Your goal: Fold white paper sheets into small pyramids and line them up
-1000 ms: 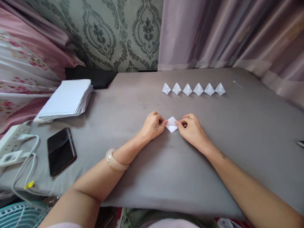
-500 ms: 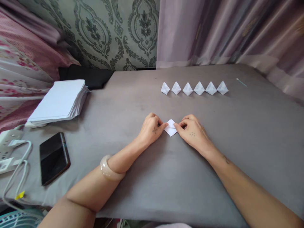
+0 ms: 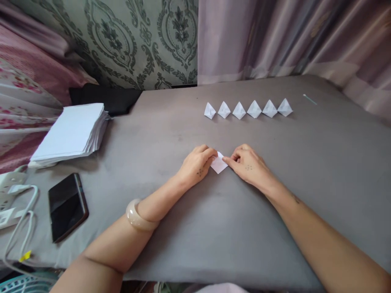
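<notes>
A black rectangular phone [image 3: 67, 207] lies at left, near the front edge of the grey cloth-covered tabletop [image 3: 220, 228]. Farther in, a white, diamond-shaped piece of folded paper [image 3: 219, 166] is positioned between both hands. The left hand [image 3: 198, 165] pinches its left corner between thumb and fingers. The right hand [image 3: 249, 165] rests its thumb on the right corner, other fingers curled; any grip underneath cannot be determined. Beyond, six folded white paper pieces [image 3: 254, 109] form a row.
</notes>
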`<act>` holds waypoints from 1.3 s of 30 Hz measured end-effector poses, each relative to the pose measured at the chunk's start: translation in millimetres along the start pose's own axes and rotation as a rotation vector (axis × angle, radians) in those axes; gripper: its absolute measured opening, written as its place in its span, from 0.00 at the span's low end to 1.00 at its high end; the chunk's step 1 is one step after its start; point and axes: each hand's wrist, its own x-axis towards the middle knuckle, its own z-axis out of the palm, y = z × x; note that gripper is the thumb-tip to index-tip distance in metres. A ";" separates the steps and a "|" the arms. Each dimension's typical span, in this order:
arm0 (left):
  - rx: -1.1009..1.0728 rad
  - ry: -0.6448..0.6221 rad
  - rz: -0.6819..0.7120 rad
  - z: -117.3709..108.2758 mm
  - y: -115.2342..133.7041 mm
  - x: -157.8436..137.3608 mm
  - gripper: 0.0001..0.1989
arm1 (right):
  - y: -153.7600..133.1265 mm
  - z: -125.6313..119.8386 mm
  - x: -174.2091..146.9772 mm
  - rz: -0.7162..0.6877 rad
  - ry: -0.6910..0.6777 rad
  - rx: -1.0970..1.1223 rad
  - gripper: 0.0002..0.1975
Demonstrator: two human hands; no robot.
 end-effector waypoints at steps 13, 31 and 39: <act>-0.056 0.006 0.070 -0.7 -1.9 3.9 0.13 | -16.4 5.2 -40.7 -0.466 0.121 -0.079 0.15; 0.011 0.057 -0.486 -14.7 14.0 -2.8 0.10 | -33.3 13.3 -44.6 -0.401 0.030 -0.515 0.19; 0.072 0.001 -0.515 -12.1 12.1 4.3 0.10 | -39.5 13.1 -38.1 -0.421 0.045 -0.544 0.16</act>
